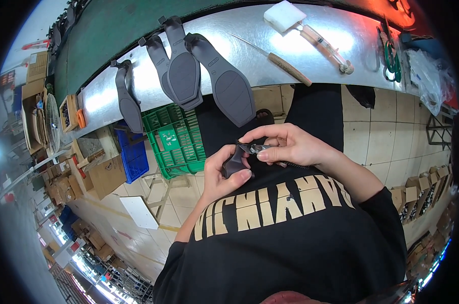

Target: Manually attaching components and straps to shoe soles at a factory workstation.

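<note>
In front of my chest, my left hand [222,171] is closed around a dark shoe heel [233,163], with the thumb lying along its side. My right hand [293,144] grips a small metal hand tool [257,148] that looks like pliers or nippers. The tool's tip meets the heel's upper end, where my right index finger also reaches. My fingers partly cover both the tool and the heel. Beyond my hands, several dark grey shoe soles [233,93] with heels lie on the metal bench, some overlapping and sticking out over its near edge.
A wooden-handled pointed tool [289,68], a white block [283,16], a clear-handled tool [328,49] and green-handled scissors [390,61] lie on the bench [239,45]. Plastic bags [426,81] hang at its right end. Green [161,157] and blue crates [130,154] stand below.
</note>
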Available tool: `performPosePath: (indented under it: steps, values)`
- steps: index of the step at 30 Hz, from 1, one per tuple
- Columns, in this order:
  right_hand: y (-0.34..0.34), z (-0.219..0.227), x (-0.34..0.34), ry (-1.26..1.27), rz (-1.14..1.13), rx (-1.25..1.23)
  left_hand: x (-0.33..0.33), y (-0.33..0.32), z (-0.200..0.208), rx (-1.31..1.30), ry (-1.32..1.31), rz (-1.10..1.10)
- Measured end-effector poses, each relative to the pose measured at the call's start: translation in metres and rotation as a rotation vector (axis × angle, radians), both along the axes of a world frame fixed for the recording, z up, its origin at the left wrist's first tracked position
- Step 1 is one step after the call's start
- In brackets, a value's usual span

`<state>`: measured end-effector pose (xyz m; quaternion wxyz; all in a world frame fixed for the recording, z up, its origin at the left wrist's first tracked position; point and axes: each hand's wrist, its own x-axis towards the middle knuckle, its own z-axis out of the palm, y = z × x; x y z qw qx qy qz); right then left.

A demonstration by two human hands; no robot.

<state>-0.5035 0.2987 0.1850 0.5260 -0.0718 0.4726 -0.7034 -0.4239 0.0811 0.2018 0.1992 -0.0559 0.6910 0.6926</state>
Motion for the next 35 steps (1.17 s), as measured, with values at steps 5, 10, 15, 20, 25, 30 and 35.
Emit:
performPosePath:
  steps: [5,10,15,20,25,30,35]
  values:
    - [0.0,-0.003,0.0,0.007,0.008,-0.014,0.001,0.0,0.001,0.053,-0.057,0.015]
    - [0.0,-0.002,0.002,0.025,0.02,0.035,0.002,-0.003,0.0,0.108,-0.081,0.011]
    - [0.0,-0.001,0.005,0.039,0.002,0.068,0.002,-0.001,0.003,0.085,-0.051,-0.021]
    - [0.0,0.005,0.006,0.059,-0.008,0.093,0.003,-0.001,0.0,0.065,-0.03,-0.033]
    - [0.0,0.008,0.006,0.102,-0.006,0.119,0.004,-0.001,-0.003,0.076,-0.002,-0.036]
    - [-0.005,0.008,0.008,0.207,-0.069,0.061,0.007,0.0,-0.006,0.09,-0.018,0.009]
    - [-0.007,0.009,0.015,0.372,-0.089,0.103,0.009,0.002,-0.004,0.098,-0.051,0.049]
